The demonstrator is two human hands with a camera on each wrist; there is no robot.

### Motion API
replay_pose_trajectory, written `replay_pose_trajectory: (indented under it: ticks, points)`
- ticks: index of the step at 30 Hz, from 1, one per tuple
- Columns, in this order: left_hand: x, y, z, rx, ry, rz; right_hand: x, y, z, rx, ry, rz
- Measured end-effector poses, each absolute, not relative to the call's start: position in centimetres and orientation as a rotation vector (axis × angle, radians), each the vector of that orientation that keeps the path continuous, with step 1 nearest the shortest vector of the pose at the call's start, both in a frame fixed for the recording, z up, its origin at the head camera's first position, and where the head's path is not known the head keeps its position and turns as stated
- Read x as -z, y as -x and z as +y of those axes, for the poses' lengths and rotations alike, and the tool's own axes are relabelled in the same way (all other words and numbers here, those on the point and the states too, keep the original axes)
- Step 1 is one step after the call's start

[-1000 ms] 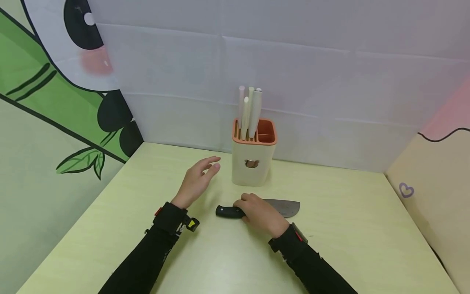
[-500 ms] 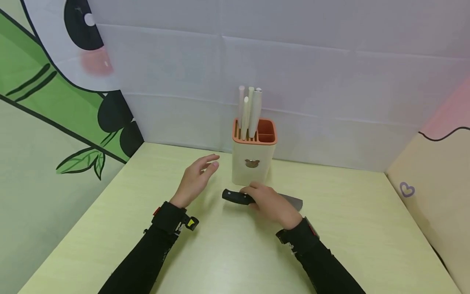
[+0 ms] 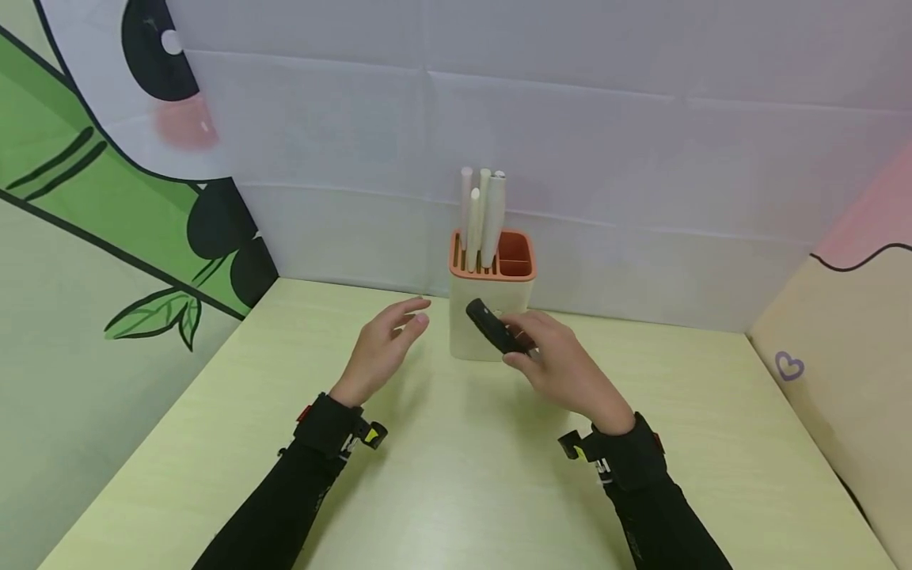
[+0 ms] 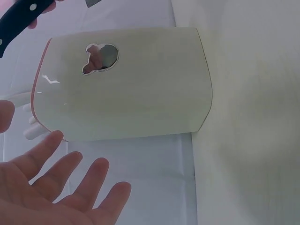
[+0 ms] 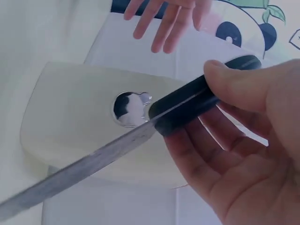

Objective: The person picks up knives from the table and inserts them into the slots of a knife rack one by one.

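My right hand [image 3: 559, 360] grips a kitchen knife by its black handle [image 3: 495, 326], thumb on one side and fingers on the other in the right wrist view. The handle's end tilts up to the left, in front of a cream knife block [image 3: 473, 340] with an orange slotted top. The broad grey blade [image 5: 84, 166] slants down and away from the handle; in the head view my hand hides most of it. Left of the block, my left hand [image 3: 381, 348] hovers with fingers loosely spread [image 4: 89, 183], holding nothing.
Several white-handled utensils [image 3: 484, 214] stand in the block's slots, beside open orange compartments [image 3: 516, 253]. The block stands on a pale table [image 3: 442, 491] close to a white backdrop [image 3: 606, 158]. Printed side panels flank the table.
My right hand has lifted the knife off the table and brought it up to the block's front, turning the handle end upward. The left hand stays nearly still.
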State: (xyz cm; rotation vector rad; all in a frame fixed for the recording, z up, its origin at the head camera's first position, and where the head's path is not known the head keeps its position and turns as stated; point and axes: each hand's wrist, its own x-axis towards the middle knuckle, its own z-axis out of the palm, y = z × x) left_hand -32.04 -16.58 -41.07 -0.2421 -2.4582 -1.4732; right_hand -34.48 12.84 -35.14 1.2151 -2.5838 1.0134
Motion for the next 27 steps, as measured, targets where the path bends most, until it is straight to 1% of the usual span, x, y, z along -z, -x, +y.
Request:
replay_pose_trajectory:
  ticks: [12, 27]
  points:
    - [39.1, 30.9, -15.4, 1.435, 0.386, -2.389, 34.3, 33.8, 12.7, -1.501, -1.091, -2.362]
    - [38.0, 30.1, -14.3, 1.393, 0.491, -2.291, 34.2, 33.6, 12.3, -1.833, -0.971, -2.326]
